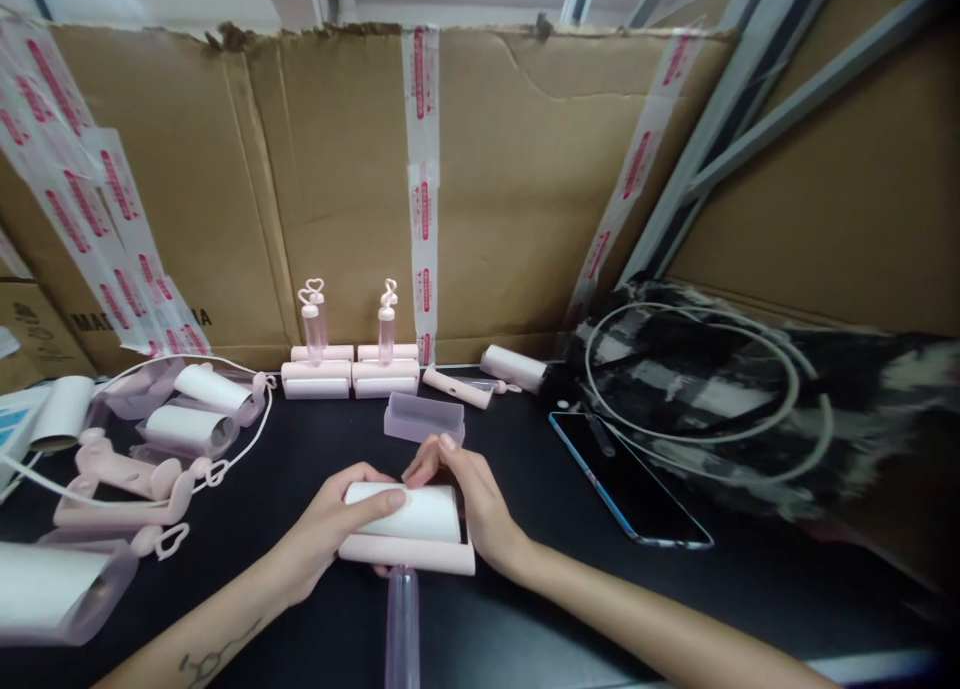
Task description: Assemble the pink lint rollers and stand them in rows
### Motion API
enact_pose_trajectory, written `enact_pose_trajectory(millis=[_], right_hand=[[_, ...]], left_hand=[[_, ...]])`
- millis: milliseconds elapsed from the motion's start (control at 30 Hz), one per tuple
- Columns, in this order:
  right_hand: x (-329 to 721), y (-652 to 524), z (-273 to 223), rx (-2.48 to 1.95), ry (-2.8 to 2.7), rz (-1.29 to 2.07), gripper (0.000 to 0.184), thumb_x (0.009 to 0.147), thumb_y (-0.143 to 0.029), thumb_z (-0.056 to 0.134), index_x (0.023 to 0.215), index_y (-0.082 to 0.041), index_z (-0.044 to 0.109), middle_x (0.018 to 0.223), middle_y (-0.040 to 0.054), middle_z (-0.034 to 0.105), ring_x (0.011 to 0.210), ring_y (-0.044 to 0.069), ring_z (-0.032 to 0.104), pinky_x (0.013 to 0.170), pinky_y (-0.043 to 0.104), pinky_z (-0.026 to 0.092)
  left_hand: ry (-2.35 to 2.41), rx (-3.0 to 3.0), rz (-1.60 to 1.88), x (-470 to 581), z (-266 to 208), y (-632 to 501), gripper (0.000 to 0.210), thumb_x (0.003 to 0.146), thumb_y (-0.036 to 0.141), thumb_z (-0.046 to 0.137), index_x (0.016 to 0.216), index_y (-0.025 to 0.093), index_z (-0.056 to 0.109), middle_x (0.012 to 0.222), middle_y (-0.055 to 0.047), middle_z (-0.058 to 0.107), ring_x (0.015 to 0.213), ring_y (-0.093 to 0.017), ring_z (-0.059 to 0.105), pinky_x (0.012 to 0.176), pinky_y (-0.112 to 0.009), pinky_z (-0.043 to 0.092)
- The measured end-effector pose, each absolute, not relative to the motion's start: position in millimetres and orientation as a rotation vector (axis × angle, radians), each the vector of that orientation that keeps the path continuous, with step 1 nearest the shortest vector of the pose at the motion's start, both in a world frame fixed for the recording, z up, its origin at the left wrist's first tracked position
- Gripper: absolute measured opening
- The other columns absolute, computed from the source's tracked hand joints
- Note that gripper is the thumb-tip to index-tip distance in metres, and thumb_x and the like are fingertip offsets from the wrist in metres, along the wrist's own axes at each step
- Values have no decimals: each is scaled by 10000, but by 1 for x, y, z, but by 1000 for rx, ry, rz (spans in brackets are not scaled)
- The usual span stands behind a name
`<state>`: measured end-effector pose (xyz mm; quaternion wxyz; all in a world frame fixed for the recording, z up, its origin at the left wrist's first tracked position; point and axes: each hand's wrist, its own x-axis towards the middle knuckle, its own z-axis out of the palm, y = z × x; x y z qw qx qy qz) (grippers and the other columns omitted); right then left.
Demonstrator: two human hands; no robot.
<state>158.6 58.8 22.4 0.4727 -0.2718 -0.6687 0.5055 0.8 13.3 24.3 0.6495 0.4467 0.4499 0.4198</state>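
A pink lint roller with a white paper roll (pixel 412 517) is held low over the black table, its clear purple handle (pixel 403 629) pointing toward me. My left hand (pixel 339 514) is closed around the left end, thumb lying over the white paper. At the right end, my right hand (pixel 480 504) has its fingers bent over the roll's top edge; whether they pinch the paper is hidden. Just beyond the hands lies a translucent purple cover (pixel 424 419).
Two assembled pink lint rollers (pixel 316 377) stand against the cardboard wall (pixel 345 169). Rolls, purple covers and pink frames (pixel 124 509) crowd the left. A pink handle piece (pixel 457 387), a white roll (pixel 514 367), a phone (pixel 630 484) and a coiled cable (pixel 825 424) are right.
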Motion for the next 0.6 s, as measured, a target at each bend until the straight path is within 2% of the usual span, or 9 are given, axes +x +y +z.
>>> enact_pose_trajectory(millis=[67,133,200,267,300,367,433,533,600], right_hand=[[161,57,26,-660,-1654,1185,532,913,-482,343,540,-178,571,623,42,575,653,177,568,707,317,446],[168,59,34,-660,-1712,1054,500,938,-429,294,627,-183,598,670,50,594,682,183,577,702,324,457],[178,63,45,-572,-1839,771,399,940,-370,297,878,-194,649,899,79,638,874,216,590,812,365,451],[188,67,57,-350,-2063,436,298,904,-297,402,1124,-261,599,1155,59,598,1104,239,518,984,414,353],[191,69,61,-230,-2212,306,331,881,-250,453,1187,-310,563,1229,26,571,1177,234,473,1042,420,288],[195,73,64,-82,-2489,164,417,869,-165,487,1221,-384,526,1266,-31,561,1221,201,448,1086,401,226],[194,78,59,-87,-2627,137,435,885,-137,481,1231,-398,512,1271,-41,560,1210,176,466,1088,388,230],[193,94,49,-252,-2489,247,345,858,-223,561,1174,-363,569,1214,-9,605,1142,201,518,1057,420,272],[195,109,45,-425,-2227,442,274,806,-310,627,1080,-318,625,1156,15,630,1110,227,525,1018,425,316]], left_hand=[[1036,1007,950,4,24,11,338,692,413,696,847,151,548,679,-31,621,529,-176,611,428,-254,484],[1023,963,982,2,25,11,315,700,417,690,807,152,557,649,-15,601,527,-166,598,437,-255,486],[992,881,1072,-2,28,15,295,724,423,669,793,151,577,644,-7,588,547,-153,588,471,-254,495],[960,779,1164,-7,30,20,290,752,416,647,861,149,610,701,-22,614,600,-148,594,536,-255,508],[939,728,1182,-10,32,22,303,769,412,632,918,148,621,748,-37,635,634,-148,601,577,-256,512],[861,651,1140,-13,35,25,351,811,425,577,1010,140,622,837,-68,662,696,-151,613,668,-265,508],[724,616,1046,-14,36,26,418,849,468,497,1056,123,611,889,-92,666,745,-166,618,745,-294,491],[593,652,950,-15,35,28,566,850,562,395,1080,82,586,922,-133,653,813,-214,615,821,-356,452],[668,734,1002,-16,29,32,595,820,598,409,1088,89,563,892,-130,647,828,-229,609,846,-380,430]])
